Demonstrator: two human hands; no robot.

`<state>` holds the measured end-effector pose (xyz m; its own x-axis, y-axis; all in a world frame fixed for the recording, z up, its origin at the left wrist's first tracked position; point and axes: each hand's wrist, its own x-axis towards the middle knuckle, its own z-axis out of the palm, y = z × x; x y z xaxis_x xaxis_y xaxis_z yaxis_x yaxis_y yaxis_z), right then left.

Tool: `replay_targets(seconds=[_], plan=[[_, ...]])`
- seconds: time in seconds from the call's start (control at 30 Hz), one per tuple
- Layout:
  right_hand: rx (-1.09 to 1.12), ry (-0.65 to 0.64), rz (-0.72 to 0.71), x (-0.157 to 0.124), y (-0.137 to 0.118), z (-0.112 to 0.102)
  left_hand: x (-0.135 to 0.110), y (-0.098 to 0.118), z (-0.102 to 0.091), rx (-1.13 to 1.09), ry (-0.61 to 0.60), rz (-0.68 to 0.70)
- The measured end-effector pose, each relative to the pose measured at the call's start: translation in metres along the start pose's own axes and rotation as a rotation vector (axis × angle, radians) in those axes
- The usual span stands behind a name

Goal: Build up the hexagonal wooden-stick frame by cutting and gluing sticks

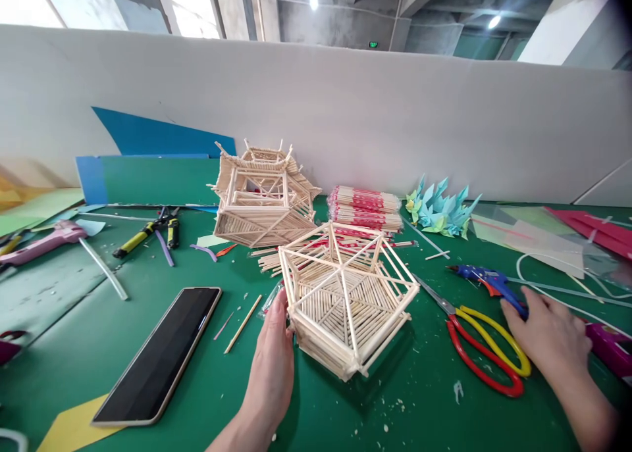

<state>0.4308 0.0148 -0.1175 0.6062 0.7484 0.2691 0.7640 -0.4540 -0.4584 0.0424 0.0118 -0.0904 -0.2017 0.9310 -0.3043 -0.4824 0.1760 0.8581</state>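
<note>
Stick frame (345, 293) clamped at left side by left fingers (278, 312); right fingers (534, 303) gripping blue glue gun (494, 281).

Stick frame (330, 304) was front ctr of worktop (419, 406); stick tower (254, 210) stood behind, slightly L. Stick bundles (365, 208) lay R of tower, behind frame; paper cluster (441, 208) farther R. Scissors (453, 316) lay R of frame, glue gun (494, 282) just behind scissors' handles. Phone (158, 360) lay L of frame, partly on paper sheet (74, 426); pliers (148, 228) behind phone, second glue gun (47, 245) far L. Partition (345, 110) stood at back.
</note>
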Motion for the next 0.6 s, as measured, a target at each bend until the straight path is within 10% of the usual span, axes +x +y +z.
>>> replay_targets(seconds=[0.3,0.47,0.6], plan=[[0.759,-0.499,-0.159,-0.081,-0.104,0.04,-0.006,-0.006,-0.001,-0.062,0.067,-0.033],[0.876,-0.665,-0.093,-0.109,-0.108,0.035,-0.016,-0.009,-0.002,-0.076,-0.036,-0.051],[0.811,-0.548,0.045,-0.137,-0.088,0.014,-0.007,-0.008,0.003,-0.064,-0.143,-0.085]])
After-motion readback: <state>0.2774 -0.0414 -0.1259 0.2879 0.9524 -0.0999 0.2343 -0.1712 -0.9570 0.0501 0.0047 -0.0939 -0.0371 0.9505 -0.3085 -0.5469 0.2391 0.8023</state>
